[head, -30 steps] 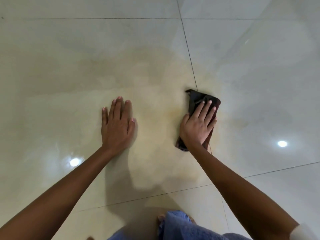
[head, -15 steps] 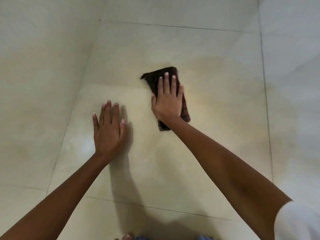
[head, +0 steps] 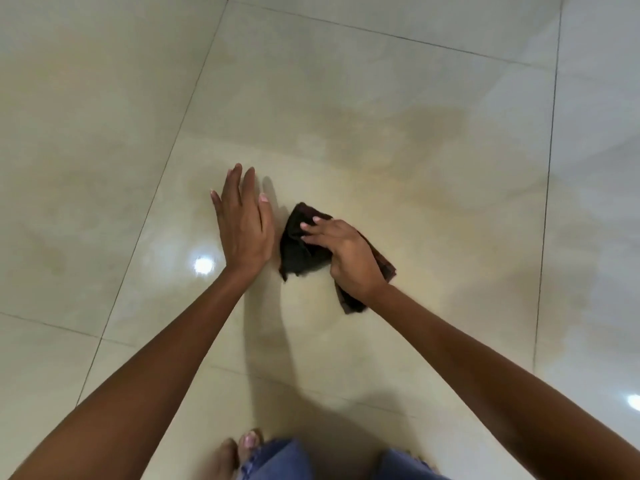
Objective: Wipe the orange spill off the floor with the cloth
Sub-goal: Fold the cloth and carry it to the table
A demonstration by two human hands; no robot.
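A dark brown cloth (head: 298,249) lies bunched on the glossy cream floor tile. My right hand (head: 348,259) lies on top of it and presses it down, fingers pointing left. My left hand (head: 242,223) rests flat on the floor just left of the cloth, fingers straight and pointing away from me. A faint orange-brown spill (head: 433,131) stains the tile beyond the cloth and to its right, and a paler yellowish film spreads around both hands.
Dark grout lines (head: 549,188) divide the large tiles. My bare toes (head: 239,445) and blue jeans (head: 277,460) show at the bottom edge. A ceiling light reflects on the floor (head: 203,265) left of my left wrist.
My right hand has dragged the cloth back toward me and leftward, close to my left hand, and the cloth is now more bunched. My left hand stays flat on the floor.
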